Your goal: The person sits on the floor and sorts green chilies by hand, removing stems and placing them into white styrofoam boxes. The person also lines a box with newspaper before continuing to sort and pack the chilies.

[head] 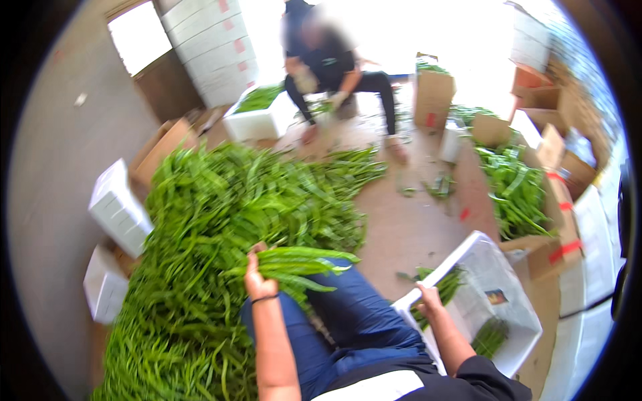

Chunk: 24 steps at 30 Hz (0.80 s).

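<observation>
My left hand (pixel 261 280) grips a small bunch of long green peppers (pixel 306 263), their tips pointing right over my knee. Beneath and beyond it spreads a large heap of the same peppers (pixel 200 240), reaching up against my left leg. At my right side a white foam box (pixel 501 265) stands tilted. My right hand (pixel 430 301) is at its near-left rim, over a bunch of green peppers (pixel 449 285) inside. Whether its fingers hold these peppers or the rim is unclear. Another bundle of peppers (pixel 490 337) lies deeper in the box.
Across the heap a co-worker (pixel 326 65) sits wearing gloves, beside a foam box of peppers (pixel 258 118). A cardboard box of peppers (pixel 521 190) stands at right. Loose peppers (pixel 440 185) lie on the floor (pixel 391 235). White foam boxes (pixel 120 205) line the left wall.
</observation>
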Available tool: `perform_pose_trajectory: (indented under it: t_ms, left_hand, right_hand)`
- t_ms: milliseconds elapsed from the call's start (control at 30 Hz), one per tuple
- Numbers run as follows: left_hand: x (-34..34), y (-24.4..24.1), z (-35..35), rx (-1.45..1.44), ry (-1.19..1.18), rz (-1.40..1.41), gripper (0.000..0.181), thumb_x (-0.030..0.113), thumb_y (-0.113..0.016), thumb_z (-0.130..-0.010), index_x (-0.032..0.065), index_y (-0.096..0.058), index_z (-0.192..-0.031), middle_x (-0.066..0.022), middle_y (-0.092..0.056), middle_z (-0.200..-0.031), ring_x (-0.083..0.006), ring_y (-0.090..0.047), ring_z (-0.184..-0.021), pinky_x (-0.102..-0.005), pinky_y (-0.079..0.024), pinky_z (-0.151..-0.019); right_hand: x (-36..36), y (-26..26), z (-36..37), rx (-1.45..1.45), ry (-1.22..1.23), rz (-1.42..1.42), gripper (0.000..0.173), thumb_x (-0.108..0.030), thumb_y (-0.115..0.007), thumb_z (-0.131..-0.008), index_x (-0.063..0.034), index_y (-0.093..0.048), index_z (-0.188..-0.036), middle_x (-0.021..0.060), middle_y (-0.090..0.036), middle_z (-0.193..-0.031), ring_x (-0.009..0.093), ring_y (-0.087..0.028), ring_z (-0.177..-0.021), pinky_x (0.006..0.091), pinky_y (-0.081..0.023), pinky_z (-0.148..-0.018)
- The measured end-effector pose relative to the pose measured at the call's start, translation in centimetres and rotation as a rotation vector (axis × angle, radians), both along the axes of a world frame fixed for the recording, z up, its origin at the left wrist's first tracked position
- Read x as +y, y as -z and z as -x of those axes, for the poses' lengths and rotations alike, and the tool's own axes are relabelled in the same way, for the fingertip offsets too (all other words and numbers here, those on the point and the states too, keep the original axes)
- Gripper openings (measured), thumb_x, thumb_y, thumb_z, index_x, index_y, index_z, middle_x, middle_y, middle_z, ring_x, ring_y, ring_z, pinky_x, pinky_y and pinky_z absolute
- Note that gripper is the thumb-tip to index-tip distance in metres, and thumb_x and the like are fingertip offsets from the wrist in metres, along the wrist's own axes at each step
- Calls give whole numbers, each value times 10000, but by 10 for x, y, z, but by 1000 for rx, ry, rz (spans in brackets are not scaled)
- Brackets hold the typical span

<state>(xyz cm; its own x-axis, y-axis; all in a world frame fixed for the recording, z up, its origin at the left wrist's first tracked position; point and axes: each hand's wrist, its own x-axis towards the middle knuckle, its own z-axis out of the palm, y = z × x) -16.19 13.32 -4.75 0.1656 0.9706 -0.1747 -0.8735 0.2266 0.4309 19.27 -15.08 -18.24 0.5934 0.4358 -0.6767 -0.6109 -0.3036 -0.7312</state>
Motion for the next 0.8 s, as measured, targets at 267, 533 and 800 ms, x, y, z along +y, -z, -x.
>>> perform_pose_trajectory:
  t_ms: [267, 533, 800]
  left_hand:
    - [-15, -25, -35, -161, 42, 89, 177, 168, -497, -951, 76, -580, -1077, -73, -652, -1087, -212, -621, -1030, -497, -428, -980]
    - [-13, -40, -70, -58, 137, -28, 177, 198, -537, -923, 86, -594, -1047, -75, -649, -1049, -221, -612, -989, -499, -407, -986]
    - [-27, -25, -41, -274, 63, 6, 149, 138, -494, -945, 76, -553, -1066, -81, -633, -1077, -228, -602, -1049, -528, -415, -992]
  right_hand:
    - [5, -92, 6, -107, -114, 43, 468, -308, -584, -890, 48, -512, -1185, 171, -564, -1114, 279, -542, -1017, 469, -419, -916]
    - [31, -203, -15, -394, -84, -476, 684, -547, -226, -970, -18, -382, -1374, 143, -433, -1391, 240, -345, -1334, 438, -197, -1099]
    - [55, -233, 33, -451, -337, -608, 703, -558, -227, -965, -1, -386, -1363, 175, -420, -1391, 273, -345, -1335, 416, -217, -1099]
